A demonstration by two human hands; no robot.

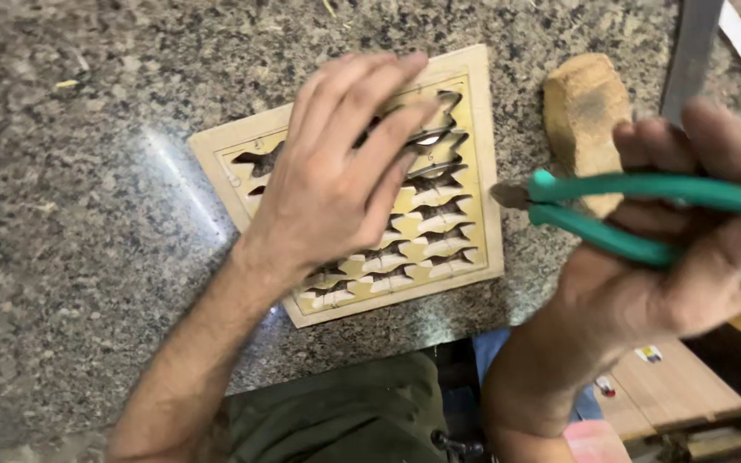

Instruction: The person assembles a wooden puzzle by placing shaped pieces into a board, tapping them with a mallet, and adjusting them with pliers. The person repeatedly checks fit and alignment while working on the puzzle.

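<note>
Your left hand (pixel 336 180) lies spread and flat over the middle of the pale wooden board (pixel 482 171) at frame centre, fingertips pressing a thin metal strip (pixel 426 137) set in its cut-out slots; it grips nothing. Your right hand (pixel 687 249), at the right edge, is closed around green-handled pliers (pixel 636 214), nose pointing left and held clear of the board. If that nose swings in, it could catch your fingers or gouge the wood. No containers show; the board's slots hold metal strips, and a tan block (pixel 585 111) sits on the granite counter (pixel 87 214).

wooden panel (pixel 482 171) on counter (pixel 87 214), block (pixel 583 111) right
</note>
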